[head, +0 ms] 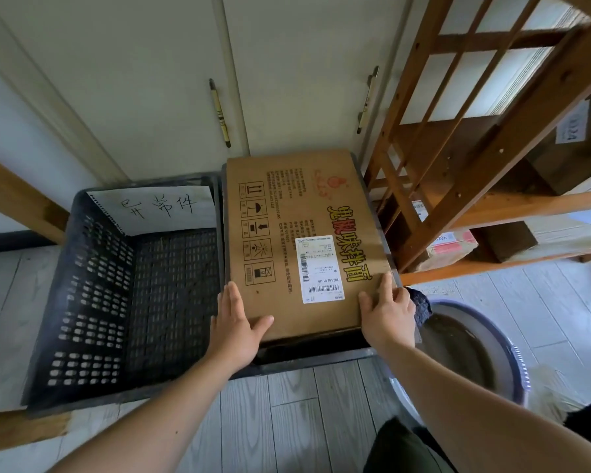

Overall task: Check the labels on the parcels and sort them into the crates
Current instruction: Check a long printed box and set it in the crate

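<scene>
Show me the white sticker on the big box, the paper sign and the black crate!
white sticker [319, 269]: head view, its middle.
paper sign [157, 208]: head view, on the handwriting.
black crate [93, 302]: head view, its left holed wall.

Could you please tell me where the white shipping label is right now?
In the head view, the shipping label is stuck on the cardboard box lying over the right crate, between the left hand and right hand.

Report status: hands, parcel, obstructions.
Left hand and right hand pressing parcel at near corners. Parcel lying over right crate, label up. No obstruction seen.
</scene>
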### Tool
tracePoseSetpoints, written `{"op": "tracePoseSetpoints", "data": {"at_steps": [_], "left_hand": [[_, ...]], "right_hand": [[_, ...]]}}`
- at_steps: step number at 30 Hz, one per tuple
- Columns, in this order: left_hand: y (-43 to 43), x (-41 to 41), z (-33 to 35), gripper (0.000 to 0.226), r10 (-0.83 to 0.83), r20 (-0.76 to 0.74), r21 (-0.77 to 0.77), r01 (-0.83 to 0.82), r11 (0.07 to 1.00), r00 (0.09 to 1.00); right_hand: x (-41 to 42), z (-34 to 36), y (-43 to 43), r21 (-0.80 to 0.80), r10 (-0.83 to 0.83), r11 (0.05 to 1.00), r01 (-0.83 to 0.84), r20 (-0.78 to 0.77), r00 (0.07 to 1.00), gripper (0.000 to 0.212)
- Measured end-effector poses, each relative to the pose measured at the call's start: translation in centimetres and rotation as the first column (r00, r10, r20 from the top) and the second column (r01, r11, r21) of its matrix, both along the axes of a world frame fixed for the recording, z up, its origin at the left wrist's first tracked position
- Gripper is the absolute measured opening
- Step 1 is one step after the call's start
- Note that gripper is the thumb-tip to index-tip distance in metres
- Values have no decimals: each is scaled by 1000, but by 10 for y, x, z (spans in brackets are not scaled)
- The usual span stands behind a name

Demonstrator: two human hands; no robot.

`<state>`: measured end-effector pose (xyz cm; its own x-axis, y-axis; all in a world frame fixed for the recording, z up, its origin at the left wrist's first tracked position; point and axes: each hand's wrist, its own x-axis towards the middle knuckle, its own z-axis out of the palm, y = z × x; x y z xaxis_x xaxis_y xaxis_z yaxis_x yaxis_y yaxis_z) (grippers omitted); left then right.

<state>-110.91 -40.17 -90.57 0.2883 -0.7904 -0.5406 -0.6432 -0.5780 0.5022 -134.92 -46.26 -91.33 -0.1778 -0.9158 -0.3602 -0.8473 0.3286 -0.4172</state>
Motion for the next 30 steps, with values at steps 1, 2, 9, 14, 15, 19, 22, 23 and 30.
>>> {"op": "tracePoseSetpoints", "data": {"at_steps": [1,2,9,14,15,19,22,23,30], "left_hand": [[0,0,-2,99,-4,1,-4,4,1000,1000],[0,1,-2,98,-19,16,-1,19,1000,1000],[-33,5,4,86,-440,415,92,444,891,796],[-46,4,-5,85,-510,399,210,466,860,762],[-48,5,-3,85,-515,382,225,463,857,768],[-49,9,33,83,-529,310,260,465,846,790],[-37,17,69,82,-476,280,233,422,876,834],[-30,21,89,83,-468,271,243,411,879,841],[25,41,230,80,-405,219,288,338,896,888]], "right_hand": [[1,-2,0,-9,9,1000,-10,-17,1000,69],[1,-3,0,-8,25,1000,-25,-35,999,68],[21,10,-22,83,389,921,-382,-283,877,71],[36,-4,-24,178,483,876,-449,-320,815,76],[37,-4,-27,199,485,874,-443,-316,815,76],[38,31,-27,268,489,864,-427,-241,838,80],[38,68,-16,279,486,860,-427,-196,851,79],[39,87,-11,290,485,858,-424,-183,855,78],[36,226,21,320,477,851,-417,-140,867,76]]}}
